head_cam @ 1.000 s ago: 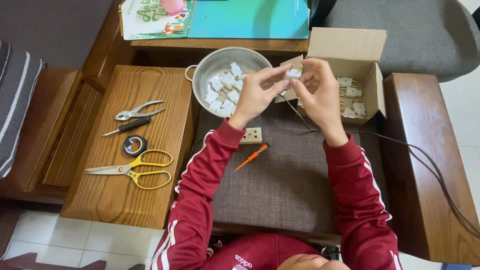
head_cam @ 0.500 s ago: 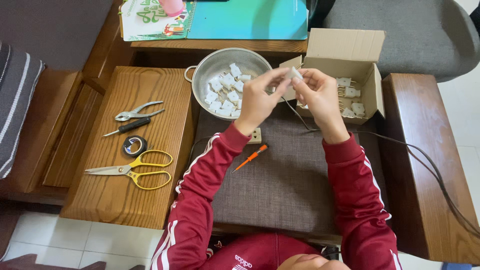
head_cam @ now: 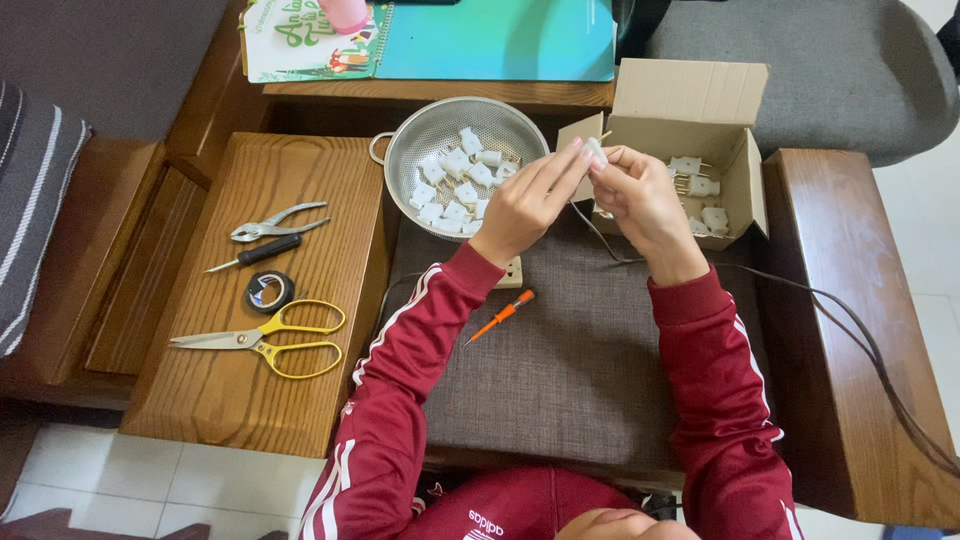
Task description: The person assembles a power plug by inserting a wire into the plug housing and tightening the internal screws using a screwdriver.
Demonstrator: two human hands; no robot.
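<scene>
My left hand point(head_cam: 528, 203) and my right hand point(head_cam: 640, 195) meet above the grey cushion point(head_cam: 590, 370), both pinching a small white plug point(head_cam: 595, 152) with a metal pin sticking up. A dark cable point(head_cam: 830, 310) runs from the plug under my right hand, off to the right over the wooden armrest. Just behind my left hand stands a metal colander point(head_cam: 420, 135) with several white plug parts. Behind my right hand is an open cardboard box point(head_cam: 690, 100) holding more white plugs. A white socket block point(head_cam: 512, 272) lies half hidden under my left wrist, with an orange screwdriver point(head_cam: 503, 314) beside it.
On the wooden side table point(head_cam: 250, 400) lie pliers point(head_cam: 275, 222), a black-handled screwdriver point(head_cam: 255, 253), a roll of black tape point(head_cam: 269, 291) and yellow-handled scissors point(head_cam: 275, 338). A teal notebook point(head_cam: 500, 40) and a green spiral book point(head_cam: 300, 40) lie on the far shelf. A grey chair seat point(head_cam: 800, 60) is at upper right.
Both hands have shifted slightly left and nearer together around the plug, with the fingers regripping it. Nothing else has moved.
</scene>
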